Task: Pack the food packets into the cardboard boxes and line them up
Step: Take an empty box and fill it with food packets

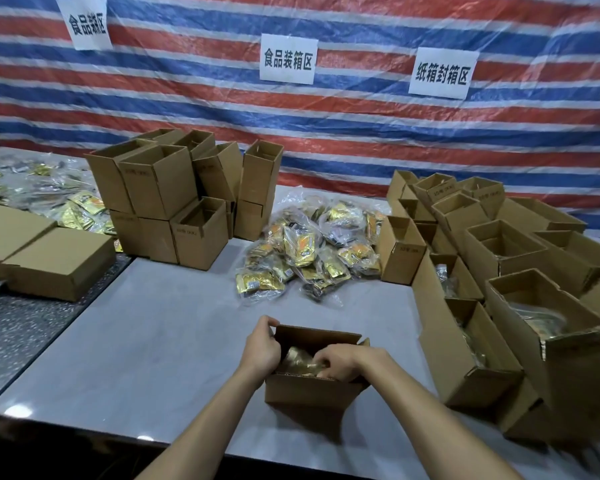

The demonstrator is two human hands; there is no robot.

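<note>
The right hand [340, 362] is down inside the small brown cardboard box [312, 389]. Its fingers are curled around the gold foil food packets [297, 362] that lie in this box. The fingertips are hidden, so I cannot tell if they hold one packet or several. The left hand [261, 342] grips the left wall of the same box, with the fingers hooked over its far corner. The box stands upright on the grey bench [153, 323], near the front edge, and its flaps are open.

In my judgement the step in hand is to settle the packets in the box. To do it well, the left hand should brace the wall, because the bench looks smooth and the light box may slide when it is pushed. The right hand should press the packets flat and below the rim, so that no corner stands up and blocks the flaps. The pressure should be gentle, since the foil can crease.

Behind the box lies the loose pile of gold and orange packets in clear bags [309, 247], which supplies more. To the right is the row of open brown boxes [437, 358], some with packets inside. This box probably belongs beside them, set square to its neighbour. The stack of empty brown boxes [160, 188] stands at the far left.
</note>
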